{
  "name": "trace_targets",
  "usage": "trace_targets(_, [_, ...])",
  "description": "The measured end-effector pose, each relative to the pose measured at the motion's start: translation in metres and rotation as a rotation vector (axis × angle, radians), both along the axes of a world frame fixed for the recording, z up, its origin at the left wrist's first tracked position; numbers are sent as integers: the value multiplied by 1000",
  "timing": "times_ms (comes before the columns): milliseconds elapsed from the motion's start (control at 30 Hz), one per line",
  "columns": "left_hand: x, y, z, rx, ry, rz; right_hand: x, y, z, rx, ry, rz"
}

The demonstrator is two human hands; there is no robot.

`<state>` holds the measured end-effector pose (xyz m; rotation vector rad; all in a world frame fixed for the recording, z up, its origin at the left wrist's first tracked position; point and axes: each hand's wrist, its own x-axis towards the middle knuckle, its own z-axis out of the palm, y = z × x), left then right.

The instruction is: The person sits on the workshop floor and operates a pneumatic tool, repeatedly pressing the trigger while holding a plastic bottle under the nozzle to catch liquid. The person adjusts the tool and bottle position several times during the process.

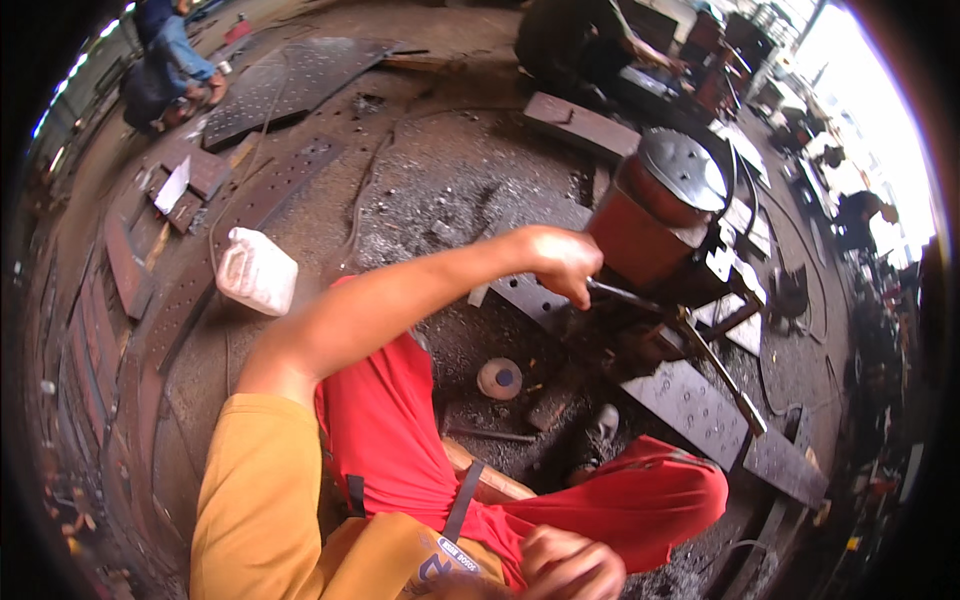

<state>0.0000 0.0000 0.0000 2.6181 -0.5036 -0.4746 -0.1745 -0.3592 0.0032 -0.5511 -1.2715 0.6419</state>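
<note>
Drill machine [645, 225], dark red with silvery top, right of centre, above drilled steel plate [690, 405]. From left: white jug [258, 272] on floor; shavings-strewn floor [440, 215] stretching between jug and machine. Shirt [260, 480] bears small lettered patch. Left hand [562, 262] clenched round lever [622, 294]. Right hand [572, 565] near lap, blurred, fingers curled; cannot tell if grasping anything. Plate edge slants toward lower right.

Machine housing [638, 235]: reddish-brown, its domed top [685, 165] glossy silver-grey. Handle [622, 294]: silver-grey. Steel strip [690, 405]: grey, marked with dark rings. Large plate [290, 90]: dark grey, dotted in rows. Jug [256, 272]: white (noticeably grimy). Small round container [499, 379]: off-white, blue centre. Clothing: mustard-yellow shirt [250, 490], red trousers [385, 420], dark straps [463, 500].
</note>
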Motion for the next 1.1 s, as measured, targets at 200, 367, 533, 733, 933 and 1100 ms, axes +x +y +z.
trace_targets(200, [0,-8,13,27,-11,-7,123,-52,70,-727,-379,-1397])
trace_targets(367, [-7,0,7,-5,-8,26,222,-87,64,-646,-33,-1782])
trace_targets(533, [-6,-5,25,44,33,16,245,-125,-3,-1068,278,-1476])
trace_targets(733, [-12,-8,34,112,82,89,237,-101,-5,-1150,-4,-1471])
trace_targets(933, [-10,-8,25,96,8,65,226,-86,7,-1268,-14,-1504])
trace_targets(1100, [-10,-9,29,129,5,69,229,-92,4,-1264,-53,-1499])
